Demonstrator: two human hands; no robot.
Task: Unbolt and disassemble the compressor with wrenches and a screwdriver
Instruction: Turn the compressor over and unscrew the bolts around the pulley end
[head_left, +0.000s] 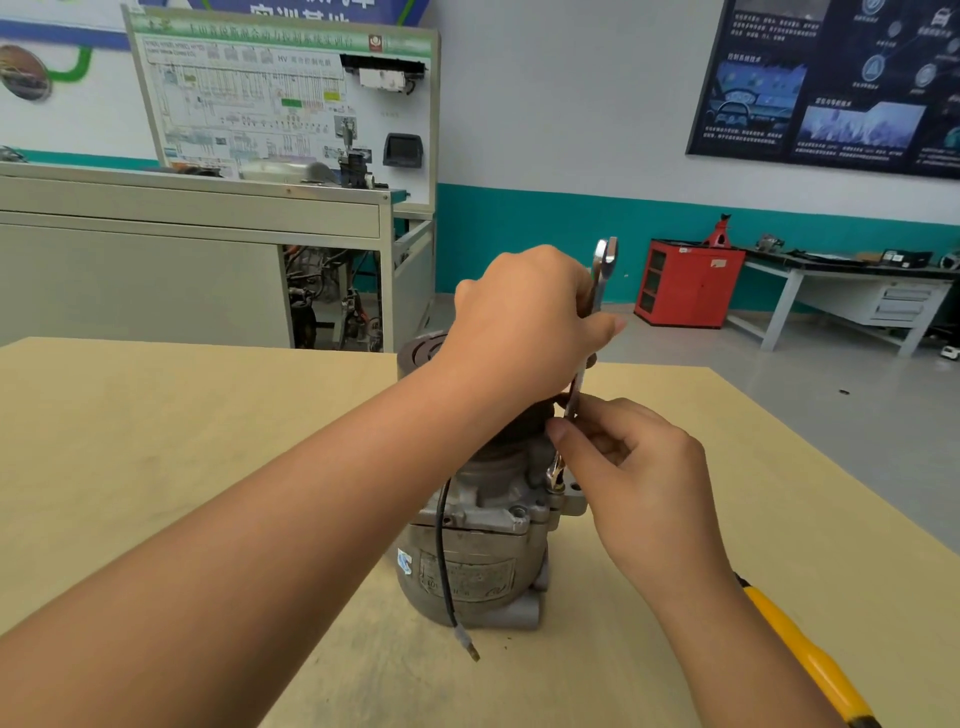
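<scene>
Gripped wrench high in left hand, pinched it low with right hand, lower end on bolt of compressor, upright on table. Looked heavy, stiff, stable; leverage probably best near wrench top.

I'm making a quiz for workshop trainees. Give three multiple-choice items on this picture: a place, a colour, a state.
1. Where does the yellow-handled screwdriver lie? A on the tan wooden table B on the floor C in a hand
2. What colour is the metal cabinet by the far wall? A blue B red C white
3. The silver wrench above the grey metal compressor is held by: A no hand B one hand C both hands
Answers: A, it rests on that table, near right; B, its panels are red; C, left hand and right hand hold its shaft.
</scene>
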